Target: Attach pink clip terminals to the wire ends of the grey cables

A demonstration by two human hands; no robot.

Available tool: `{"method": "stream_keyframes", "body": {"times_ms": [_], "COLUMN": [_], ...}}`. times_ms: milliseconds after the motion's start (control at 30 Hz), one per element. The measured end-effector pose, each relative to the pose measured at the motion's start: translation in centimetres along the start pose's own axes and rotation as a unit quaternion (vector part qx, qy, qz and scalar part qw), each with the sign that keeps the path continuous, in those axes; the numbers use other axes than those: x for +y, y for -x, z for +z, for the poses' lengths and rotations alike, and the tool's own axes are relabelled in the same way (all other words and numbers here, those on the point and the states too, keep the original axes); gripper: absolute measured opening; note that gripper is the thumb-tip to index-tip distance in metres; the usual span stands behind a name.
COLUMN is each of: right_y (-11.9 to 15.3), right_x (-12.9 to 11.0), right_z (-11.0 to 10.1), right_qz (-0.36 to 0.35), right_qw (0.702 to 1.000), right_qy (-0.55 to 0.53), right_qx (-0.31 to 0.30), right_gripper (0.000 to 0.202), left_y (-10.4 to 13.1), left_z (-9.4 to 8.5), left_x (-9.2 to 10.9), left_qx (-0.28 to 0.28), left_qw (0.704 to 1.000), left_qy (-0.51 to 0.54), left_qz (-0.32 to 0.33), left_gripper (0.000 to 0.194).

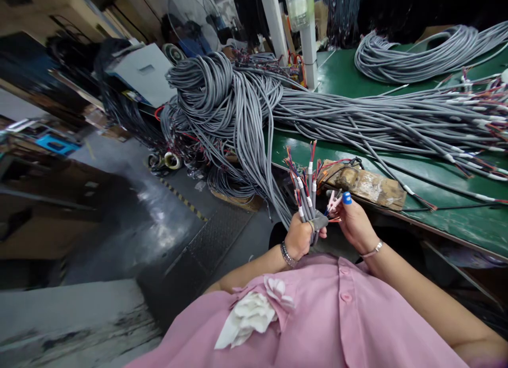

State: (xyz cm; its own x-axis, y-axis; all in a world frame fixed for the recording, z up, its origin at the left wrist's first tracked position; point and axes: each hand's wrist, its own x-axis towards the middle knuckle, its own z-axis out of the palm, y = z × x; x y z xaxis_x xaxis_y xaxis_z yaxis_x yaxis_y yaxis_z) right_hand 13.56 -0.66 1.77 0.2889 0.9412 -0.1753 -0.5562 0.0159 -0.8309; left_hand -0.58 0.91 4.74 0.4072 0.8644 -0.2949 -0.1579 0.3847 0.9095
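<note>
Held upright in front of my body is a bundle of grey cables (308,190), with my left hand (299,236) closed around it. White bands sit near the cable tops, and thin coloured wires fan out above them. One cable end bends to the right across the left hand, its orange and red wires pointing at my right hand (355,225). That hand pinches a small pale pink, clip-like piece (334,202) whose exact kind I cannot make out. Blue tape (347,198) wraps the right thumb tip. Some right fingers are hidden behind the palm.
A green table (448,225) carries a long spread of grey cables (381,119) and a coil (397,61). A worn taped block (369,185) lies at its near edge. More looped cables (246,108) hang off the left end. A fan (192,24) stands behind.
</note>
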Motion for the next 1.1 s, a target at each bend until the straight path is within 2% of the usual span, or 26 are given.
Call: {"method": "stream_keyframes", "body": {"times_ms": [67, 133, 367, 633, 933, 1100], "right_y": [-0.1, -0.2, -0.5, -0.3, 0.0, 0.1], "right_x": [-0.3, -0.4, 0.0, 0.2, 0.0, -0.3], "right_z": [0.4, 0.6, 0.7, 0.8, 0.0, -0.2], "right_qz": [0.056, 0.080, 0.059, 0.097, 0.131, 0.105], "right_qw": [0.996, 0.992, 0.995, 0.981, 0.974, 0.980], "right_qy": [-0.054, -0.085, -0.074, -0.165, -0.176, -0.152], "right_qx": [-0.036, -0.046, -0.040, -0.015, -0.060, -0.066], "right_gripper": [0.046, 0.046, 0.046, 0.039, 0.037, 0.026], "left_y": [-0.1, -0.2, -0.3, 0.0, 0.8, 1.2], "left_z": [0.0, 0.0, 0.2, 0.0, -0.3, -0.7], "left_x": [-0.1, -0.1, -0.3, -0.6, -0.3, -0.5], "left_qx": [0.001, 0.007, 0.020, 0.012, -0.004, 0.000], "left_qw": [1.000, 1.000, 1.000, 1.000, 0.999, 0.999], "left_qy": [0.001, 0.006, 0.006, 0.013, 0.005, 0.014], "left_qz": [0.001, 0.005, -0.005, 0.011, 0.041, 0.045], "left_gripper": [0.031, 0.030, 0.030, 0.024, 0.027, 0.022]}}
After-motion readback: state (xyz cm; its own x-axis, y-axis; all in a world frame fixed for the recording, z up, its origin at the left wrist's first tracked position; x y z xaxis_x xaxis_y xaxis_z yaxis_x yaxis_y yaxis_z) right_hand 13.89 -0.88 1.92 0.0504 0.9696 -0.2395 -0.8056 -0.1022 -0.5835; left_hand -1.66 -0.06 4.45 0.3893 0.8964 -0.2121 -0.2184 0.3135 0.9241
